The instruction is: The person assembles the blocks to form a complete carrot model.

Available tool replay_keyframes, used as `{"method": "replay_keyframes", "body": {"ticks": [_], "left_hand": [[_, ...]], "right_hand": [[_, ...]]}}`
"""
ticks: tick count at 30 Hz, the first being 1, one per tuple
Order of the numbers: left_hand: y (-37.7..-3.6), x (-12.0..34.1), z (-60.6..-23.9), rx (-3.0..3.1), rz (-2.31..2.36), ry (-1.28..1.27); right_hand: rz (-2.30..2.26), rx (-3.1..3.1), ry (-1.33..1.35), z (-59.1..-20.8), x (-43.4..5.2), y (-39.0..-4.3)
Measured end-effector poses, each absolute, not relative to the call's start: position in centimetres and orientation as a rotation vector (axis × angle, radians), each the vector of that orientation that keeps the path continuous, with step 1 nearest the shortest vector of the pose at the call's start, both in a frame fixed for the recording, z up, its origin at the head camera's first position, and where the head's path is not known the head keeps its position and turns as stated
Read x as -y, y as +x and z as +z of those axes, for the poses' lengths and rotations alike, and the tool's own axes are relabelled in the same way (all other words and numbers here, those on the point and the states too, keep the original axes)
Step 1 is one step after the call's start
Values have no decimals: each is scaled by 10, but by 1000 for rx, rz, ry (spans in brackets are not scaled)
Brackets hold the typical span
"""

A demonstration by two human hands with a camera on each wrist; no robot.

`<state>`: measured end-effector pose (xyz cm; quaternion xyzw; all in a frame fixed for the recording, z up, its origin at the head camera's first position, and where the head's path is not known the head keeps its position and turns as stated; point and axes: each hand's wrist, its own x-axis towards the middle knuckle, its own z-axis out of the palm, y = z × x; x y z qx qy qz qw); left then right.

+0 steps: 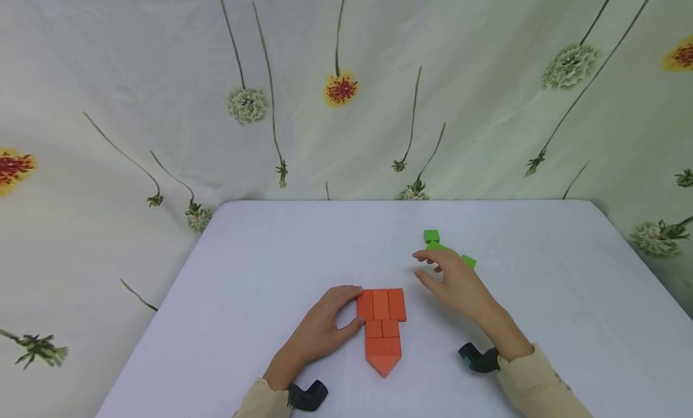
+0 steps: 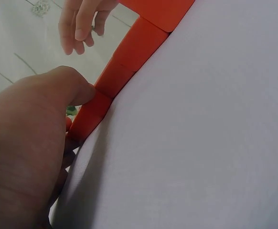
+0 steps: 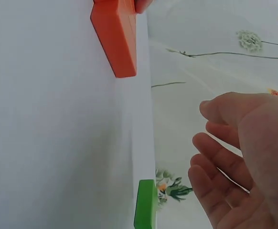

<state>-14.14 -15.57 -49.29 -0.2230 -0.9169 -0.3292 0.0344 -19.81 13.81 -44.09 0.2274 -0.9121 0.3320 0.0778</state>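
At lower centre of the bench (image 1: 260, 255), the left hand (image 1: 319, 331) rests relaxed fingers against the orange blocks (image 1: 382, 322). The right hand (image 1: 457, 282) hovers open, empty, beside green blocks (image 1: 431, 236).

Block figure (image 1: 382, 329) at table (image 1: 271, 255) front centre, loose blocks (image 1: 432, 236) behind right.
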Motion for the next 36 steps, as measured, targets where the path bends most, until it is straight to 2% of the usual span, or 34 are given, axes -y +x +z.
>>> {"method": "replay_keyframes", "body": {"ticks": [17,36], "left_hand": [[-142,158,-495,2795,-1022,-689],[-142,157,-495,2828,-1024,-674]], "right_hand": [[810,2733,371,-462,-164,-218],[829,2702,354,-480,-177,-225]]}}
